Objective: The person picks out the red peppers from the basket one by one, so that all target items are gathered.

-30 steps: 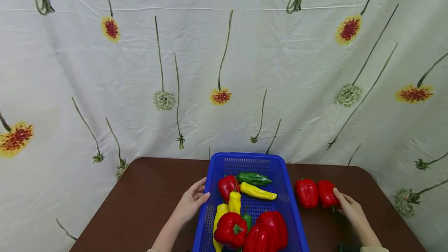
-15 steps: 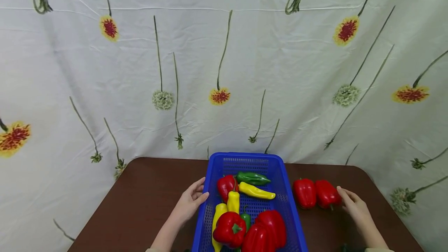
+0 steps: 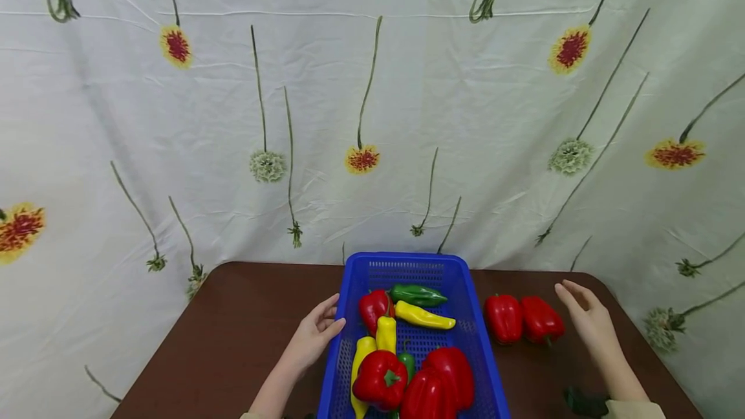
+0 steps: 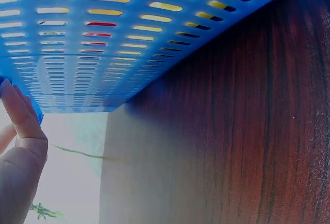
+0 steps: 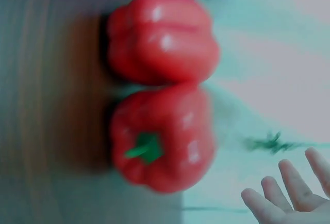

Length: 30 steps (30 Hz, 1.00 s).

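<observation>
A blue plastic basket [image 3: 480,335] stands on the brown table, holding red bell peppers [image 3: 381,380], long yellow peppers [image 3: 423,315] and green peppers [image 3: 418,295]. My left hand [image 3: 311,338] grips the basket's left rim, its thumb over the edge; the left wrist view shows the slotted side wall [image 4: 77,69] from below. To the right of the basket, two red bell peppers [image 3: 503,319] lie side by side on the table. Just right of them, my right hand [image 3: 590,322] is raised with nothing in it, fingers extended. In the right wrist view, its spread fingers [image 5: 295,183] are apart from both peppers.
Behind the brown table [image 3: 233,328] hangs a white cloth [image 3: 326,115] printed with flowers. A dark green object [image 3: 584,401] sits by my right sleeve, partly hidden. The basket's near end runs out of the head view.
My right hand has let go of the right-hand loose bell pepper and lifted away from it. That pepper has tilted over slightly. The left hand stays at the rim.
</observation>
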Available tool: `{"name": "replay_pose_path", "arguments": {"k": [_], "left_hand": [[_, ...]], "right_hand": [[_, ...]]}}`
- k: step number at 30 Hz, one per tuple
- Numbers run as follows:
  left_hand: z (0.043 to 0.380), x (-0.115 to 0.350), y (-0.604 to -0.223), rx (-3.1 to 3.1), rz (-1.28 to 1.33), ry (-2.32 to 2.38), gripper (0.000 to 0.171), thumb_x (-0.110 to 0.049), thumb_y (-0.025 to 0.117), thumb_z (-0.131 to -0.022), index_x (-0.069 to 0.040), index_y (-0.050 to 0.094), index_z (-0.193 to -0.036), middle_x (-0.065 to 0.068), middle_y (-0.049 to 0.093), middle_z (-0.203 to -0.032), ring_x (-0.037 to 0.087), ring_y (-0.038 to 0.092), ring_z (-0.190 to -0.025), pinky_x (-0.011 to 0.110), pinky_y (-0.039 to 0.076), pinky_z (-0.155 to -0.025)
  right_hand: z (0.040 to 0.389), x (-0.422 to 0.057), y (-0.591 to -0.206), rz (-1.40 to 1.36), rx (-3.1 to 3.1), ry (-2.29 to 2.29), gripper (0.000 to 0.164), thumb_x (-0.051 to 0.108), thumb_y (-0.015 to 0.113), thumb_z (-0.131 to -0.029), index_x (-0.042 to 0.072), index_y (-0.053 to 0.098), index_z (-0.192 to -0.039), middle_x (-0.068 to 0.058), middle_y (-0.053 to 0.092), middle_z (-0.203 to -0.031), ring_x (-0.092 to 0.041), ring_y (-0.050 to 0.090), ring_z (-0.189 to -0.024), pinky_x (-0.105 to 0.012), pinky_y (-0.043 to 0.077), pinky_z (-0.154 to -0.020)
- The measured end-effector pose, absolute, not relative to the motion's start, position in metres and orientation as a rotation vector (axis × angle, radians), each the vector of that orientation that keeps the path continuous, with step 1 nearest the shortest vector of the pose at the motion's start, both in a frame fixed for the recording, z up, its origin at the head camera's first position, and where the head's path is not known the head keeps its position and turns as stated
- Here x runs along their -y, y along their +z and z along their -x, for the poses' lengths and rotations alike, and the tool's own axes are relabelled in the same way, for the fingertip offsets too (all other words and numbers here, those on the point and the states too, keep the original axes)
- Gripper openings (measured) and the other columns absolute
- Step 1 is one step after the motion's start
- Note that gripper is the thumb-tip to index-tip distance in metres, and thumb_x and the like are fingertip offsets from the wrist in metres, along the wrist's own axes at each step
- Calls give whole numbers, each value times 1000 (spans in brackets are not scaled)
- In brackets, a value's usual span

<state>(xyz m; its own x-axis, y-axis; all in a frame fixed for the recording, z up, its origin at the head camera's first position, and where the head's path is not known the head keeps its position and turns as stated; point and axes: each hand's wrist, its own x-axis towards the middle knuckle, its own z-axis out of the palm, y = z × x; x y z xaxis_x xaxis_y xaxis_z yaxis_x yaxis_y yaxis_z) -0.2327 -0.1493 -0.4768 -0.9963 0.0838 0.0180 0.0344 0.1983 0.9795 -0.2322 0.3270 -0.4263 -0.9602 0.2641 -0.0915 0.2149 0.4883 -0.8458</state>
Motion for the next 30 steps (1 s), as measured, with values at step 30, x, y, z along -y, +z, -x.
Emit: {"name": "replay_pose_path", "arguments": {"k": [30], "left_hand": [[233, 147, -476, -2401, -71, 1969, 56, -6, 63, -95, 3, 41, -146, 20, 60, -120, 26, 65, -99, 29, 56, -79]], "right_hand": [[210, -173, -372, -353, 2586, 1645, 61, 29, 70, -91, 12, 45, -144, -12, 42, -151, -34, 39, -141, -53, 32, -114]]}}
